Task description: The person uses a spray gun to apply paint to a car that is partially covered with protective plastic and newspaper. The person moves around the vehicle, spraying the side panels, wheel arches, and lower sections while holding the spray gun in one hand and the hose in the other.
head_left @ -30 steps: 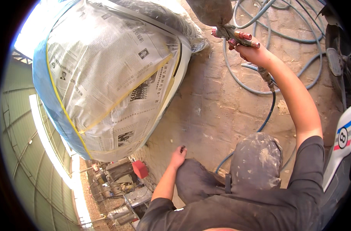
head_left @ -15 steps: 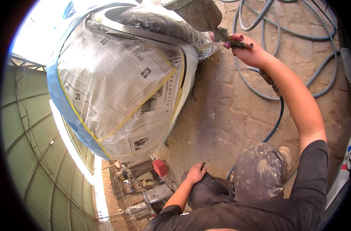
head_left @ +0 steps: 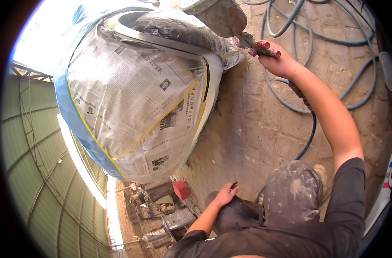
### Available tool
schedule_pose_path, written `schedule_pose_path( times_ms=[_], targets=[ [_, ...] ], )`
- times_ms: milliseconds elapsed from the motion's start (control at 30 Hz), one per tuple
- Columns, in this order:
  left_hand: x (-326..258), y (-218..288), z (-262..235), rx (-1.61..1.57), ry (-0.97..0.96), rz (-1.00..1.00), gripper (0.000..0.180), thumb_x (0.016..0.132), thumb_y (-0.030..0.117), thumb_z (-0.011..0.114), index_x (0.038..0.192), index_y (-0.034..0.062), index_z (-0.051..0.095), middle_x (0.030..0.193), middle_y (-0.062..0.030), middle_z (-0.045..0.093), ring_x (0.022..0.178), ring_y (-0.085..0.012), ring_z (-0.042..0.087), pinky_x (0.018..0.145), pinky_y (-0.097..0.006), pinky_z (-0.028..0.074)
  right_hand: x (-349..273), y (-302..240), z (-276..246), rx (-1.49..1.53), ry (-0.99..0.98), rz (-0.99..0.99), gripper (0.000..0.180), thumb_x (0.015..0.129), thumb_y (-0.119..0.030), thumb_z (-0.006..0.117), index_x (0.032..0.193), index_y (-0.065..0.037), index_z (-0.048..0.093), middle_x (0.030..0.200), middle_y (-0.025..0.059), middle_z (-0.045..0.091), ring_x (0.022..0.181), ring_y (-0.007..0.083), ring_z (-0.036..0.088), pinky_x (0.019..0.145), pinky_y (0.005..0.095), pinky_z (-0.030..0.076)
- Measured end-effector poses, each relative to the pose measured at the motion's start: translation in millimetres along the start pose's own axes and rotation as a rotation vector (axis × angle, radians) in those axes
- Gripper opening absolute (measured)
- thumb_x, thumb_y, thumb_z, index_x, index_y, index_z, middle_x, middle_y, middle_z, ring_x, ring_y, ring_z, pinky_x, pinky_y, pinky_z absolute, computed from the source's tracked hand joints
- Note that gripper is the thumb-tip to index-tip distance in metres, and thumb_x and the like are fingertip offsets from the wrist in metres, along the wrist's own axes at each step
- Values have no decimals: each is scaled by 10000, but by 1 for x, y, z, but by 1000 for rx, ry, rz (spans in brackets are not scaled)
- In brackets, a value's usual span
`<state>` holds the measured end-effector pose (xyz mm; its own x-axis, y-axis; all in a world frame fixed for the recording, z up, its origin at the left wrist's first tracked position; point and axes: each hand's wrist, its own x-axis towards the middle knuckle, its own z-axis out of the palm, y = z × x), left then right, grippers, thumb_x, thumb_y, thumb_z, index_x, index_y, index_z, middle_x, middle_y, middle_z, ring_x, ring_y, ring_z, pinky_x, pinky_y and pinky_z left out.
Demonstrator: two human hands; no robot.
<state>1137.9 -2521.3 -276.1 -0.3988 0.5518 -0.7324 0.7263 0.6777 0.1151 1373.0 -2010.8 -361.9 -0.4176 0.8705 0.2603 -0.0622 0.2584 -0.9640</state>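
Observation:
My right hand (head_left: pixel 278 60) is wrapped round the grip of a spray gun (head_left: pixel 253 46) with red knobs, held out at the upper right. A large grey, paint-smeared cup (head_left: pixel 219 16) sits at the gun, partly cut off by the upper edge. Below the grip hangs a hose coupling (head_left: pixel 300 92). To the gun's left stands a car body masked with newspaper (head_left: pixel 131 99), yellow tape and blue sheeting (head_left: pixel 85 142); a pale, bare panel edge (head_left: pixel 214 86) runs along its right side. My left hand (head_left: pixel 225 194) rests on my left thigh, with something dark at its fingertips.
A dark blue hose (head_left: pixel 308 144) runs down beside my paint-spotted knee (head_left: pixel 290 189). Grey-blue hose loops (head_left: pixel 355 103) lie on the brown paved floor (head_left: pixel 247 129). Machinery with a red box (head_left: pixel 181 189) stands at the lower left, near a green corrugated wall (head_left: pixel 45 163). A white vehicle part (head_left: pixel 381 202) borders the right.
The spray gun and my right hand have shifted very slightly left. My left hand has stayed on my thigh. The whole view has moved a little.

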Motion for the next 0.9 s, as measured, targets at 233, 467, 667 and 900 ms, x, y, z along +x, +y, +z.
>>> schedule_pose_path(
  times_ms=[233, 467, 667, 900],
  targets=[
    [0, -6, 12, -2, 1, 33, 394, 936, 264, 611, 1224, -3, 579, 1061, -176, 657, 968, -264, 641, 821, -348, 513, -11, 3, 10, -24, -163, -2, 258, 815, -65, 469, 1044, -52, 587, 1001, 193, 625, 997, 387, 587, 866, 428, 475],
    [-4, -6, 13, -50, -32, -11, 397, 928, 261, 612, 1221, -4, 574, 1063, -196, 649, 969, -305, 633, 828, -368, 507, -3, 0, 17, 161, -193, 127, 252, 739, 19, 443, 953, -55, 554, 896, 165, 567, 867, 367, 577, 788, 424, 465],
    [-8, -13, 14, -14, -26, 0, 416, 928, 279, 614, 1234, 0, 570, 1079, -203, 644, 985, -313, 632, 844, -372, 511, 1, 10, 21, 10, -26, -81, 210, 800, -35, 478, 985, -75, 570, 904, 153, 594, 880, 348, 593, 783, 417, 476],
    [-7, -7, 12, 5, -31, -3, 422, 931, 288, 610, 1238, 1, 569, 1096, -207, 637, 992, -312, 631, 846, -369, 514, 8, 12, 23, 75, -4, -36, 185, 783, 9, 466, 945, -46, 536, 887, 167, 579, 842, 379, 580, 739, 433, 477]
  ],
)
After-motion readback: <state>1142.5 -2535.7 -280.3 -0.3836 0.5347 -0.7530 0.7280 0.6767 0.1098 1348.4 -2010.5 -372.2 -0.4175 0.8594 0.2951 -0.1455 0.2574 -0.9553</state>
